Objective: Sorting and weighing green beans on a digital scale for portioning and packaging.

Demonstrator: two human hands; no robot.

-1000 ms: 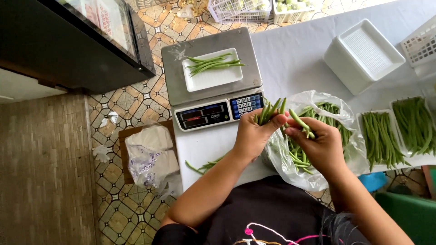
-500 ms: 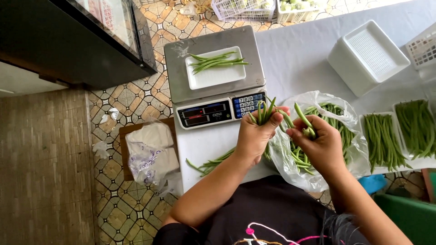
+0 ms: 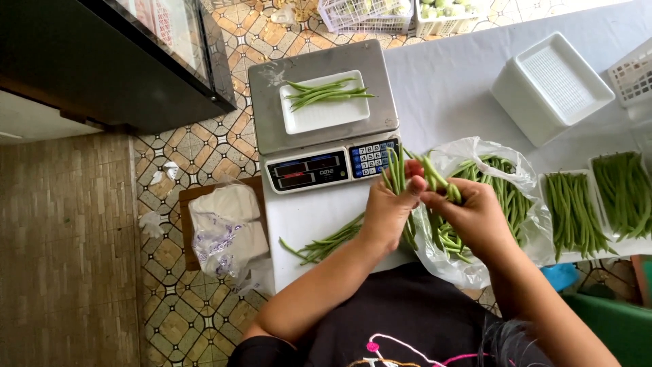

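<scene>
Left hand risen slightly, green beans gripped, upright above fist

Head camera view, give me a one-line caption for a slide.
Left hand gripping a bunch of green beans, right hand over the open bag, beside a scale.

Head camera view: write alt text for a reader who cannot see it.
Seen from above, a person's left hand grips a bunch of green beans while the right hand holds more beans over an open plastic bag of beans. Ahead, a digital scale carries a white tray of beans; filled trays sit to the right.
</scene>
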